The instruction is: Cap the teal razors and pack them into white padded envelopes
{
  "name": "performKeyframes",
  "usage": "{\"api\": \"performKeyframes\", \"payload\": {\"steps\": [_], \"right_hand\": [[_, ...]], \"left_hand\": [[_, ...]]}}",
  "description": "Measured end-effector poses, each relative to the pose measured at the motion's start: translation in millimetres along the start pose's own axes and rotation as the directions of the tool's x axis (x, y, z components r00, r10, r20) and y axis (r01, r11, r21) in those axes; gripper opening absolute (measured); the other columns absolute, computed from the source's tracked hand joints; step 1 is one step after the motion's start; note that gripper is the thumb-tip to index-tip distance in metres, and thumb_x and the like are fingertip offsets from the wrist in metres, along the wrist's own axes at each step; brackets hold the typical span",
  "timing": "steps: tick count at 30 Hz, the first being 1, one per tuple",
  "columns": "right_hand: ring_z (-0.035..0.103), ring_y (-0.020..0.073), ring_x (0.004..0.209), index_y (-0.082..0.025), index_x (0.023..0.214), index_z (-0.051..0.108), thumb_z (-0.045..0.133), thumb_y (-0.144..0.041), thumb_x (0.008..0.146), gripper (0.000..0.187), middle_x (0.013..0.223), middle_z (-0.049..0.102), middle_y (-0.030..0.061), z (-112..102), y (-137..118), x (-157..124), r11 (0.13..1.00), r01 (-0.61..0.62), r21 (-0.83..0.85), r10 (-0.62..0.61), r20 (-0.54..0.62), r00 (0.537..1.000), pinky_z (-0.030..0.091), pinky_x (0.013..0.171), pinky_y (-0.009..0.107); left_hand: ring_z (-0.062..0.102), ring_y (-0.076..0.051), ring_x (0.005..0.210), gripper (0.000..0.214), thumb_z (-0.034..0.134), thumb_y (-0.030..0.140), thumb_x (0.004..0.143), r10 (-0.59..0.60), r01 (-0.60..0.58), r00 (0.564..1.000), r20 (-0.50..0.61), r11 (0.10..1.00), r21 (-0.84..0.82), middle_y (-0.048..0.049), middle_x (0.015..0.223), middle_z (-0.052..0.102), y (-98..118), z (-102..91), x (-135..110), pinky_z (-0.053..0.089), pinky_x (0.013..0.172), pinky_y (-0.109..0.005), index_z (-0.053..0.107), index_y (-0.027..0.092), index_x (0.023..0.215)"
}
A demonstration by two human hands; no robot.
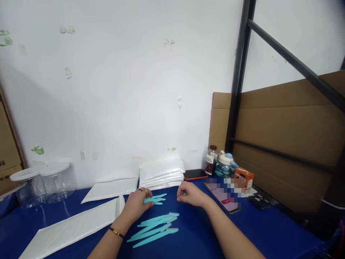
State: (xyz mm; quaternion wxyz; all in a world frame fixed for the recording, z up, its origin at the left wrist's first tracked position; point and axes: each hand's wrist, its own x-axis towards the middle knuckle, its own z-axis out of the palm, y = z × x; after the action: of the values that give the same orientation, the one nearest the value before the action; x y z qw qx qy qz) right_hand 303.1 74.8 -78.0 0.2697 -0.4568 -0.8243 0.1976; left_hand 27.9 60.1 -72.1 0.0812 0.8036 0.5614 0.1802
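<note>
My left hand (138, 204) is closed over a small bunch of turquoise eyebrow razors (159, 199), whose ends stick out to the right past the thumb. To the right, my right hand (190, 194) hovers with its fingers curled in, and nothing shows between them. Several more turquoise eyebrow razors (155, 235) lie loosely fanned on the blue tabletop in front, their pale heads pointing right. Just behind my left hand is a stack of white padded mailers (161, 172); the palm side of that hand is hidden.
White mailers (78, 226) also lie at the left, near two clear lidded jars (58, 183). An orange-edged phone (195, 174), a larger phone (222, 197), a dark bottle (211, 160), a water jug (225, 165) and an orange box (244, 177) stand or lie right.
</note>
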Motion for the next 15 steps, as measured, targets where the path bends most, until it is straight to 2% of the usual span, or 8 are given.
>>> {"api": "performKeyframes", "payload": {"steps": [3, 7, 10, 15], "right_hand": [[0.052, 0.0109, 0.068, -0.020, 0.078, 0.068, 0.073, -0.029, 0.062, 0.019, 0.081, 0.056, -0.0007, 10.8, -12.0, -1.4, 0.996, 0.092, 0.012, -0.092, 0.209, 0.974, 0.039, 0.058, 0.018], [0.051, 0.0097, 0.067, -0.019, 0.077, 0.067, 0.069, -0.025, 0.066, 0.013, 0.083, 0.055, -0.0001, 26.2, -21.2, 0.6, 0.993, 0.107, -0.056, -0.088, 0.271, 0.958, 0.037, 0.056, 0.018], [0.051, 0.0100, 0.067, -0.018, 0.077, 0.065, 0.065, -0.025, 0.070, 0.010, 0.084, 0.056, 0.0006, 26.7, -21.7, 2.6, 0.991, 0.094, -0.091, -0.070, 0.233, 0.970, 0.037, 0.058, 0.018], [0.053, 0.0127, 0.073, -0.017, 0.071, 0.064, 0.061, -0.013, 0.070, 0.005, 0.084, 0.058, 0.0024, 3.5, -4.2, 2.0, 0.987, -0.039, -0.158, 0.046, 0.045, 0.998, 0.038, 0.063, 0.020]], "left_hand": [[0.055, -0.015, 0.079, 0.026, 0.058, 0.045, 0.071, 0.079, -0.066, 0.990, 0.120, 0.992, -0.103, 0.0012, 0.084, 0.062, 10.3, 3.7, -5.1, 0.037, 0.067, -0.022, 0.063, 0.024, 0.086], [0.055, -0.013, 0.070, 0.025, 0.058, 0.044, 0.071, 0.130, -0.082, 0.957, 0.260, 0.979, -0.189, 0.0023, 0.076, 0.063, 17.7, 13.7, -8.3, 0.035, 0.059, -0.020, 0.064, 0.022, 0.080], [0.054, -0.012, 0.065, 0.019, 0.053, 0.037, 0.074, 0.085, -0.050, 0.963, 0.256, 0.989, -0.142, 0.0020, 0.071, 0.064, 16.3, 15.8, -5.1, 0.034, 0.057, -0.020, 0.063, 0.020, 0.075], [0.057, -0.014, 0.069, 0.014, 0.052, 0.030, 0.073, -0.019, 0.019, 0.996, 0.086, 1.000, 0.004, 0.0014, 0.074, 0.066, 2.2, 0.6, 0.5, 0.033, 0.061, -0.022, 0.064, 0.022, 0.074]]}}
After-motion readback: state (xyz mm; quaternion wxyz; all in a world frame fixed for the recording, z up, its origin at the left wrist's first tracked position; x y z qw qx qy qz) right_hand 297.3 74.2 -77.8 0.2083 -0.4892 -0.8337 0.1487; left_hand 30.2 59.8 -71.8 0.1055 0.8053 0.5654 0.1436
